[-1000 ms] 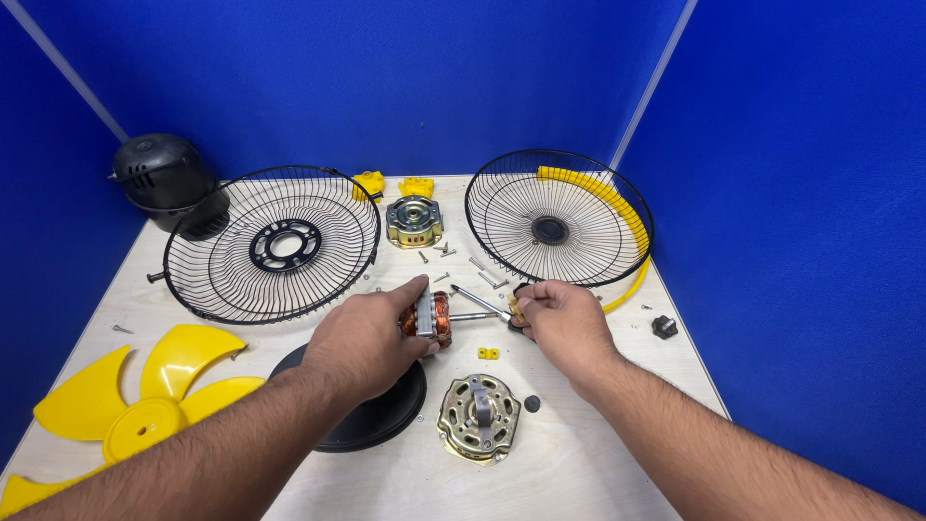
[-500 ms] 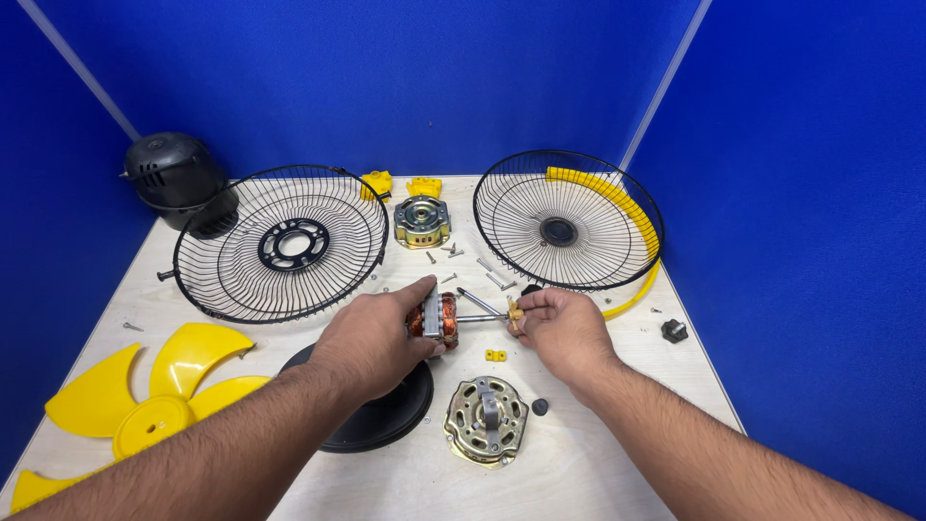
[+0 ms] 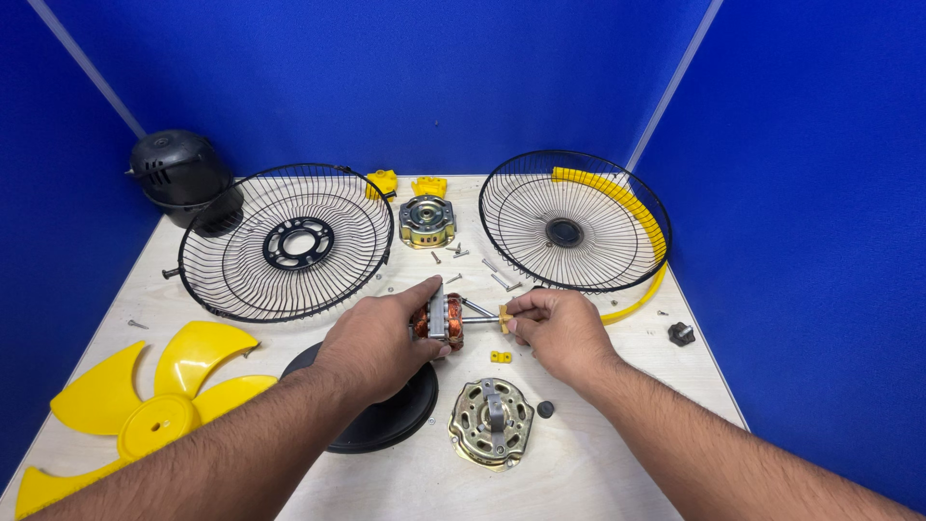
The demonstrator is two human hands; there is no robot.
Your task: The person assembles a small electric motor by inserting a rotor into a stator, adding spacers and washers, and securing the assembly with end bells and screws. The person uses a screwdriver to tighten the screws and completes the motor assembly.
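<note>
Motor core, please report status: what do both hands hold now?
Left hand grips motor core, held above the table. Right hand pinches small yellow piece at the shaft end. Nothing between the hands.

Pale wooden tabletop (image 3: 617, 463) boxed in by evenly lit blue walls (image 3: 434, 77).

Bright, even light on your bench, coming from above; no dim corners. Shadows soft and short: faint one under your left hand (image 3: 371, 342), another under your right hand (image 3: 559, 333), falling toward 6 o'clock. Small glints on metal motor cover (image 3: 490, 422), no harsh glare. Blue walls (image 3: 415, 77) saturated, slightly darker at 9 o'clock edge. Focus sharp at centre; wire guards' (image 3: 280, 241) thin spokes crisp. Wide-lens bend at edges: wall seams lean outward at 11 and 1 o'clock. Your forearms at 6 o'clock slightly soft.
</note>
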